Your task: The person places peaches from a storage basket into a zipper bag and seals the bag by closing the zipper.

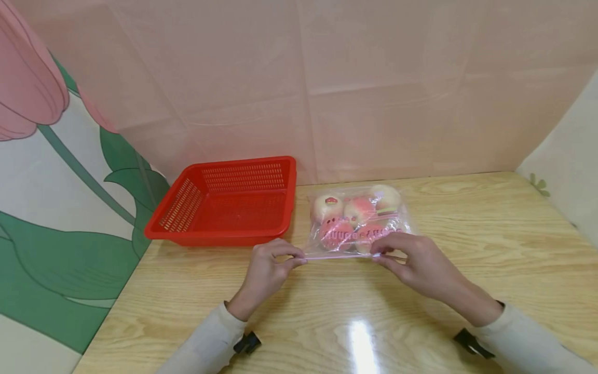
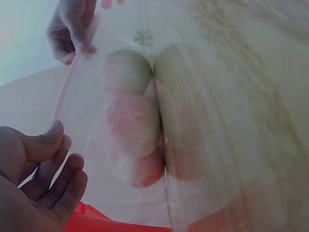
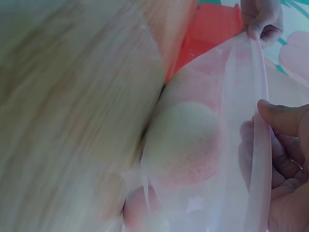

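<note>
A clear zip bag (image 1: 357, 221) with several pink and white round soft toys lies on the wooden table (image 1: 490, 234). My left hand (image 1: 267, 267) pinches the bag's near zip edge at its left corner. My right hand (image 1: 411, 257) pinches the same edge toward the right. In the left wrist view my thumb (image 2: 41, 142) and fingers hold the pink zip strip (image 2: 65, 94), the toys (image 2: 133, 121) beyond it. The right wrist view shows my thumb (image 3: 285, 118) on the strip (image 3: 258, 145) beside a pale round toy (image 3: 186, 142).
An empty red slotted basket (image 1: 229, 202) stands on the table just left of the bag, against the pink backdrop (image 1: 327, 78). The table's left edge lies close to the basket. Bare wood stretches to the right and toward me.
</note>
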`<state>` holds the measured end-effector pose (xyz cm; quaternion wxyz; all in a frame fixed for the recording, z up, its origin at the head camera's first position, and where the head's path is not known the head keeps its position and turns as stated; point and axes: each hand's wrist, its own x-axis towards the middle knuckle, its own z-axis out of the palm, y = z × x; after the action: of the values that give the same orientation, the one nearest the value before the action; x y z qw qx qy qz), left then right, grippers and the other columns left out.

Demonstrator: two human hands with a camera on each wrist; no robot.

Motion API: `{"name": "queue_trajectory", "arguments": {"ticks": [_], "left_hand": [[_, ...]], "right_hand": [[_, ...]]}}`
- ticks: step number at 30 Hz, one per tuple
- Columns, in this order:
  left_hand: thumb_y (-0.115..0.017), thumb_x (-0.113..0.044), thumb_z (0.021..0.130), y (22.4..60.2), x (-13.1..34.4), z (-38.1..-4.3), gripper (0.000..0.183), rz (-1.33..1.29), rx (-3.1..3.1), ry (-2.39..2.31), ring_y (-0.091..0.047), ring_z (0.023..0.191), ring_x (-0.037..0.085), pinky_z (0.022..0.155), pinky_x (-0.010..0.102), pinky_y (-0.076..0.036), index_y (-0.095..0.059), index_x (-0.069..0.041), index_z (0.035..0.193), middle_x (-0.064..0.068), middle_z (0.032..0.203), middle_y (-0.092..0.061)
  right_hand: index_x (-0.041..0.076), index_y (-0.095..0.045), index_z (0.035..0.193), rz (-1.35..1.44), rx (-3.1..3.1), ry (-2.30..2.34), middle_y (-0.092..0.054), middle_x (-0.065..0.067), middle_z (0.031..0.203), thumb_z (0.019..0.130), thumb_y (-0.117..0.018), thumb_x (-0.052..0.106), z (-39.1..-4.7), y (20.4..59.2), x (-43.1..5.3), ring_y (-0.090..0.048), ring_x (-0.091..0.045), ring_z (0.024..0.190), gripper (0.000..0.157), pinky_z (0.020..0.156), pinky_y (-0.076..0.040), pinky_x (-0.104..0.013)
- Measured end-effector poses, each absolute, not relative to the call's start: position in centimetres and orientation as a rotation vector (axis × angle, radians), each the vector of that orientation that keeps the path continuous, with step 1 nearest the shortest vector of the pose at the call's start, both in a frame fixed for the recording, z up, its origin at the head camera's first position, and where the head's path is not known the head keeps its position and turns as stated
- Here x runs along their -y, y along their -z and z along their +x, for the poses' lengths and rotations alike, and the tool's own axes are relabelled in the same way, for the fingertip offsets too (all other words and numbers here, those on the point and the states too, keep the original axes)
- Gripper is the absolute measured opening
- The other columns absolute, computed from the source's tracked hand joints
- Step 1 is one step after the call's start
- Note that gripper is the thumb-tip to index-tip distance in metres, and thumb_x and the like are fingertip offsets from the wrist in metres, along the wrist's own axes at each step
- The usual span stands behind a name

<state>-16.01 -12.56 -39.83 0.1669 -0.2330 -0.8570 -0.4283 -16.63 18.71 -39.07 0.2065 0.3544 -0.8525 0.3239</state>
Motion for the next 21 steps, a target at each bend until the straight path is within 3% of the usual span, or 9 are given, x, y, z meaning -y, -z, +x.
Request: {"name": "queue_trajectory", "arguments": {"ticks": [21], "left_hand": [[-0.084, -0.007, 0.076, 39.9, 12.6, -16.0, 0.006, -0.662, 2.441, 1.219, -0.068, 0.075, 0.009, 0.071, 0.039, -0.06, -0.08, -0.01, 0.08, 0.0, 0.079, -0.074]], "right_hand": [[0.019, -0.074, 0.093, 0.974, 2.378, -0.833, -0.074, 0.012, 0.09, 0.072, -0.082, 0.0, -16.3, 39.0, -20.0, -0.068, -0.003, 0.08, 0.03, 0.075, -0.053, -0.011]]}}
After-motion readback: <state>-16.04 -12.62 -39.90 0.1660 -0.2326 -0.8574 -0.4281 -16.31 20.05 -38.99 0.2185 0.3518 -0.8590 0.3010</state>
